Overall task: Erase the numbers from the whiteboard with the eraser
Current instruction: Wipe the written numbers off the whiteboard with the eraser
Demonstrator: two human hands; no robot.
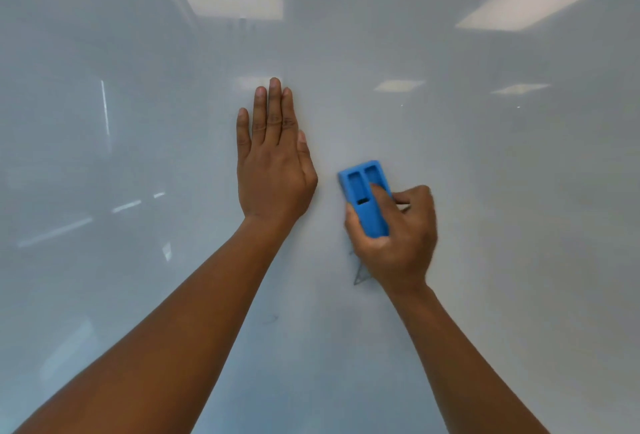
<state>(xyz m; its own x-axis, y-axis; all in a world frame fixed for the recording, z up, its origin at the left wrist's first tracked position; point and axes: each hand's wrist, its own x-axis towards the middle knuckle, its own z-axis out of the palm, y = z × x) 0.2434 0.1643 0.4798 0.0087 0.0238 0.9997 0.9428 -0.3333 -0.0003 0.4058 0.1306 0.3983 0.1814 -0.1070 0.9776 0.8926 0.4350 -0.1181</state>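
forearms: both come in from the bottom edge, nearest the camera, reaching up to the whiteboard (485,173).
left hand (273,159): flat and fully open, fingers together, palm on the board near its middle. Holds nothing, looks like a brace.
right hand (398,236): closed around the eraser (367,198), thumb on its left side, index finger lying on the blue back, other fingers curled at the right side.
eraser: blue block with recessed slots, just right of the left hand, pressed to the board or very close; contact not certain.
marks left: grey angular stroke (360,274) just below the right hand, partly hidden by the wrist. Faint dark smudge (272,319) lower, between the forearms. No readable numbers elsewhere; glare from ceiling-light reflections could hide faint ones.
progress: my read, nearly done, residue only.
risk 1: wrist covers the stroke, so a pass could miss it.
risk 2: light pressure or a tilted eraser would smear ink, not lift it.
risk 3: left palm or a forearm dragging over wet residue would spread it.
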